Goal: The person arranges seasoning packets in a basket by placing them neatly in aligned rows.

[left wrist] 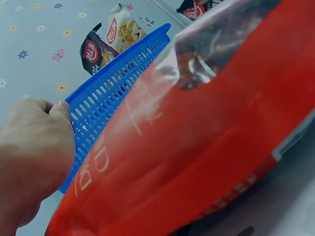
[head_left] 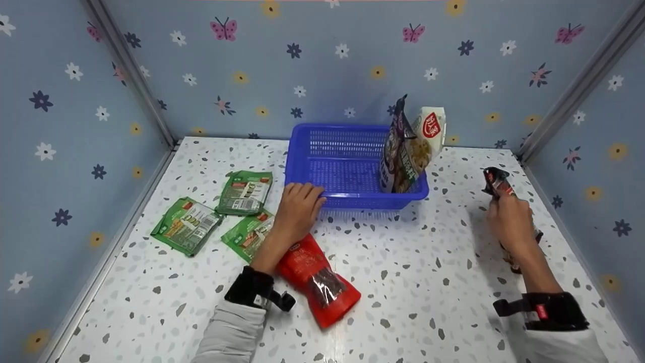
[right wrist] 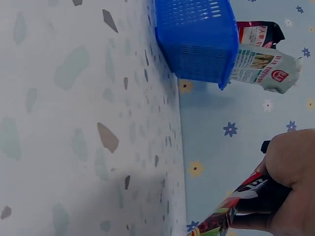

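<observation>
My left hand [head_left: 297, 212] grips the front rim of a blue plastic basket [head_left: 352, 201], its fingers curled over the edge. In the left wrist view the thumb of the left hand [left wrist: 39, 142] lies against the basket's outside. Two snack bags, one dark [head_left: 393, 156] and one white-topped [head_left: 428, 131], stand upright in the basket's right end. At the right, my right hand [head_left: 511, 222] holds a dark snack bag with red and green print [right wrist: 226, 206] by its upper part. Beneath the left forearm lies a red snack bag [head_left: 317, 282] with a clear window.
Several green packets [head_left: 189, 226] lie on the speckled white table [head_left: 403, 292] left of the basket, one partly behind the left wrist. Flower-patterned panels [head_left: 322, 65] enclose the table at the back and both sides.
</observation>
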Demonstrator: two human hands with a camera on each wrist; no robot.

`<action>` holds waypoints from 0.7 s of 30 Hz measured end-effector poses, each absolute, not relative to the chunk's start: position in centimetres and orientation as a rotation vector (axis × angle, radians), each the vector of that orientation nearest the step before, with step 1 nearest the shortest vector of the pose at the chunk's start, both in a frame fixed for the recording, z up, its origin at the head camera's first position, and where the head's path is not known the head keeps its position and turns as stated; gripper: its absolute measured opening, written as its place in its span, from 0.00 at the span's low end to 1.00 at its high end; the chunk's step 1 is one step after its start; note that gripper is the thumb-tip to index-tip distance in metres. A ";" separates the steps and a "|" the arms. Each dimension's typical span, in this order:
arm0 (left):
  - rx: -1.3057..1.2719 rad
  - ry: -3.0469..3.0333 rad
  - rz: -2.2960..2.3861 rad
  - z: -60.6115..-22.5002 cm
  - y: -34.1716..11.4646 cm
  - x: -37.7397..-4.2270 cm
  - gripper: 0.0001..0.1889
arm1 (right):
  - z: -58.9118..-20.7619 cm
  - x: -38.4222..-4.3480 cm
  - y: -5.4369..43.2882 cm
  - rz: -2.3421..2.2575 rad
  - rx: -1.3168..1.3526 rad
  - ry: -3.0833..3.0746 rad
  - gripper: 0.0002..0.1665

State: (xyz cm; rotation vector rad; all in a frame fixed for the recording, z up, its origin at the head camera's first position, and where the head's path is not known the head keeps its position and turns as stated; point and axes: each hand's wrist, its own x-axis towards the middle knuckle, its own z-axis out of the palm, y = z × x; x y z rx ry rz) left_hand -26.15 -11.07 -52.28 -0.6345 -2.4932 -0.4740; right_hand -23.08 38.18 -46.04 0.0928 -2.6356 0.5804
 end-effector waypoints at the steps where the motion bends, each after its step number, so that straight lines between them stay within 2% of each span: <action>1: -0.636 -2.494 -0.478 -52.3 -11.1 -26.1 0.14 | -45.7 -22.8 38.2 0.596 0.089 -2.628 0.19; 4: -0.641 -2.500 -0.485 -52.2 -11.0 -26.2 0.14 | -44.7 -22.0 38.2 0.649 0.083 -2.601 0.22; 13: -0.643 -2.503 -0.474 -52.0 -11.2 -26.3 0.18 | -42.8 -20.5 37.5 0.793 -0.119 -2.445 0.19; 19: -0.644 -2.487 -0.487 -52.3 -11.0 -26.2 0.14 | -42.3 -20.0 36.7 1.112 -0.384 -2.347 0.29; 21: -0.640 -2.476 -0.474 -52.3 -11.1 -26.2 0.14 | -42.1 -19.9 36.5 1.184 -0.424 -2.299 0.29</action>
